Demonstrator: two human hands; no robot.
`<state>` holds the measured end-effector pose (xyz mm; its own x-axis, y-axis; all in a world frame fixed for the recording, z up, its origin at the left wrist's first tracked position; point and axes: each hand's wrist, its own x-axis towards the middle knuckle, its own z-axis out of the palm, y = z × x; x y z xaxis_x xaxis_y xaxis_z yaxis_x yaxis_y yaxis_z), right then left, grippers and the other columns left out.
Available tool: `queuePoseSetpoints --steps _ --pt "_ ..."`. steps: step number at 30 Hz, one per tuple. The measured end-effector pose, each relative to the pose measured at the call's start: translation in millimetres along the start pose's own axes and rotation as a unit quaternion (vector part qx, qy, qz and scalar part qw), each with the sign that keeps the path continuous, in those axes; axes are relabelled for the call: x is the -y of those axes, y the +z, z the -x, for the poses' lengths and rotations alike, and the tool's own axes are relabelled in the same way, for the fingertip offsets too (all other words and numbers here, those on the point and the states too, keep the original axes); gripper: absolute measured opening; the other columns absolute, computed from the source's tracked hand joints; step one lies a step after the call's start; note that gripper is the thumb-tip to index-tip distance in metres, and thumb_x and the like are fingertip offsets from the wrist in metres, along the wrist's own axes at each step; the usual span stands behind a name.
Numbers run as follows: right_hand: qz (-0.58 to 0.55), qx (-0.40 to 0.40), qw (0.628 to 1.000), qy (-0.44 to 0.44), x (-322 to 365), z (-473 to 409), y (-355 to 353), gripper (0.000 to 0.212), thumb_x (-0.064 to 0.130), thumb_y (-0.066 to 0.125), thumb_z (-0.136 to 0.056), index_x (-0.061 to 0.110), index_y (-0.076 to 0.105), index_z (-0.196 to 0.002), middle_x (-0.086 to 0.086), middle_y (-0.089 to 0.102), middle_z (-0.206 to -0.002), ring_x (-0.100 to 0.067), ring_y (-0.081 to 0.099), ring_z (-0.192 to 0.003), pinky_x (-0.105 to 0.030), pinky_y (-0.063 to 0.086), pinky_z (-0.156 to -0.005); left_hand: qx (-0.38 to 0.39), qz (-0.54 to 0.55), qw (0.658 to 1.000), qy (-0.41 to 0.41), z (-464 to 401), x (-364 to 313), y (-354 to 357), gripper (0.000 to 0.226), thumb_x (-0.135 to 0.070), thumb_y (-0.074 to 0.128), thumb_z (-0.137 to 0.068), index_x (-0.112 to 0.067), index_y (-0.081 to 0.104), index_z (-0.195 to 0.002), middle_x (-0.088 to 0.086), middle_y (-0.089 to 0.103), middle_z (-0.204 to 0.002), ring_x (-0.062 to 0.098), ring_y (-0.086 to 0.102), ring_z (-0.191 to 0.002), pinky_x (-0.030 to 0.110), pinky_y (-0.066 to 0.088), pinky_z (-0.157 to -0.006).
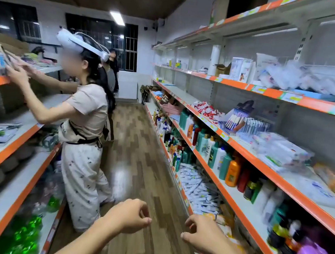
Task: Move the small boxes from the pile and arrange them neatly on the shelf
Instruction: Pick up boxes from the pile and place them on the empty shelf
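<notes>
Your left hand [128, 217] and right hand [202, 234] hang over the wood floor [136, 165], each grip loosely curled and holding nothing. The pile of small boxes [199, 187] lies on the low shelf [233, 215] to your right, just beyond your right hand.

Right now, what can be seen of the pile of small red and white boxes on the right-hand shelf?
The pile of small red and white boxes lies loose and jumbled, not in rows, near the front edge of the white orange-edged shelf. They look like printed cardboard; the print is too small to read. A blue display box of pens stands just beside them. Neither hand touches them.
</notes>
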<state>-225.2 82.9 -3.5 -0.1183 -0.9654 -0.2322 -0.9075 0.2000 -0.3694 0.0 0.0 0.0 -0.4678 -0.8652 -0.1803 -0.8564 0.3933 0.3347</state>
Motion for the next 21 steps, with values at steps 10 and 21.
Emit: queuePoseSetpoints --steps 10,21 --pt "-0.015 -0.03 0.999 -0.018 -19 -306 -114 0.044 0.041 0.062 -0.086 0.018 0.061 -0.124 -0.001 0.065 -0.119 -0.017 0.063 -0.101 -0.03 0.051 -0.083 -0.031 0.01 0.999 -0.036 -291 39 -92 0.03 -0.049 0.058 -0.089 -0.027 0.066 -0.107 -0.01 0.072 -0.109 0.012 0.065 -0.105 0.026 0.05 -0.088" --pt "-0.009 -0.068 0.998 0.017 -32 -563 -188 0.035 0.036 0.061 -0.087 0.017 0.063 -0.116 -0.008 0.068 -0.115 -0.023 0.067 -0.099 -0.04 0.056 -0.085 -0.011 0.02 0.999 -0.031 -550 74 -158 0.027 -0.047 0.059 -0.089 -0.026 0.066 -0.105 -0.012 0.072 -0.103 0.011 0.065 -0.102 0.028 0.051 -0.09"
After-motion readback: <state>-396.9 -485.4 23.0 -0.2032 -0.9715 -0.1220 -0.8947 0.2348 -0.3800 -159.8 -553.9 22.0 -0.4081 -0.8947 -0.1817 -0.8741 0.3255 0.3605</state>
